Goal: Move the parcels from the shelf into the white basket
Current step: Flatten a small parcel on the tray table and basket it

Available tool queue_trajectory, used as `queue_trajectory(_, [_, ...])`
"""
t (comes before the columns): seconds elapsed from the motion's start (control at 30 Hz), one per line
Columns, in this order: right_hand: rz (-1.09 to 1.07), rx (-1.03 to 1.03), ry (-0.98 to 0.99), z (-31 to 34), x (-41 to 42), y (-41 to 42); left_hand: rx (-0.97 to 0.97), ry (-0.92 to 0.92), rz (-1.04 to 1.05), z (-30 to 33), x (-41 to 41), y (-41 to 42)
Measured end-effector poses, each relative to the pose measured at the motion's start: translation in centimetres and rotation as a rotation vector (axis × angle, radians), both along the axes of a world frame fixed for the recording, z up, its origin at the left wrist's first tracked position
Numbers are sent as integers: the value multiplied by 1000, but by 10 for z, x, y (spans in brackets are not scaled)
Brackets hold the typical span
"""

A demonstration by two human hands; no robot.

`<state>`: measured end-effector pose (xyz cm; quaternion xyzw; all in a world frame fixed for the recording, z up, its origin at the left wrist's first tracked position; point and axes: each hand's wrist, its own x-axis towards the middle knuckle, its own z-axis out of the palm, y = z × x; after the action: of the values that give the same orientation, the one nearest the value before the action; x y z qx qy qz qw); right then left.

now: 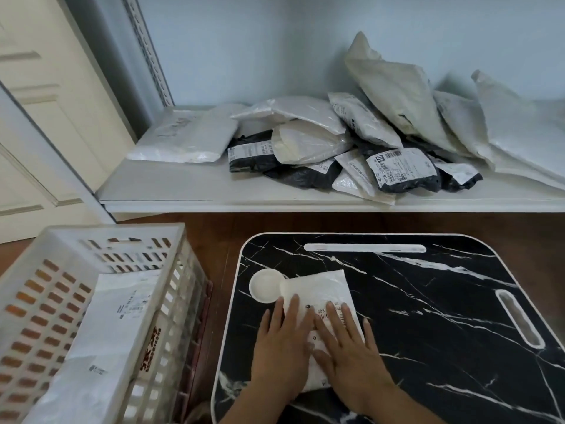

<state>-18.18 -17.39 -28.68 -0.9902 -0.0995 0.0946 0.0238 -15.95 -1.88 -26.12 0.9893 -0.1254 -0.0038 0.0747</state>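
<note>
**Now flattening one parcel on the tray**

Right now a white parcel (321,319) lies on the black marble tray (428,316) at lower centre of the frame, its upper corner touching the round white cup well (265,284). Both my hands lie flat on it, fingers straight and spread: left hand (282,341) over its left edge, right hand (348,347) across the printed label. Neither grips anything; they only press down.

I judge it a thin, soft poly mailer, light and limp, with a slick skin that will slide on the glossy tray. It should sag if lifted by a corner, so I would take it by the two long edges, thumbs under, or pinch the near edge and sweep it left.

My wrists come in from the bottom edge, palms down, fingers pointing up the frame.

The basket (33,301) stands at lower left, just beside the tray, with white parcels already inside. Upper right, the shelf (171,185) holds a heap (351,142) of white and black mailers.
</note>
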Motion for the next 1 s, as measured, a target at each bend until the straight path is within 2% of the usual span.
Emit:
queue_trajectory(0.07, [10, -17, -24, -3, 1, -2, 27, 46, -92, -14, -3, 0])
queue_trajectory(0.2, [3, -40, -34, -7, 2, -4, 15, 211, -61, -31, -5, 0])
queue_trajectory(0.27, [7, -43, -110, -14, 5, -6, 44, 183, -66, -33, -3, 0])
queue_trajectory(0.37, [-41, 68, -76, -4, 13, -1, -17, 217, -4, -14, 1, -2])
queue_trajectory(0.43, [-218, 180, -2, 16, 23, 13, -158, 280, 74, 3, 5, -4])
queue_trajectory(0.47, [-416, 288, 52, 27, 27, 17, -250, 329, 171, 15, 8, -9])
queue_trajectory(0.53, [-778, 530, 123, 45, 36, 25, -515, 399, 483, 28, 13, -13])
queue_trajectory(0.6, [-855, 703, 204, 54, 45, 32, -849, 473, 757, 27, 21, -8])
queue_trajectory(0.67, [-831, 834, 192, 68, 58, 45, -1144, 633, 897, 34, 33, 9])
queue_trajectory(0.77, [-666, 963, 125, 105, 84, 76, -1334, 711, 852, 64, 58, 57])
queue_trajectory(0.87, [-439, 1011, 124, 136, 109, 123, -1442, 619, 776, 99, 78, 119])
queue_trajectory(1.0, [-118, 1001, 167, 155, 130, 210, -1464, 309, 880, 117, 78, 210])
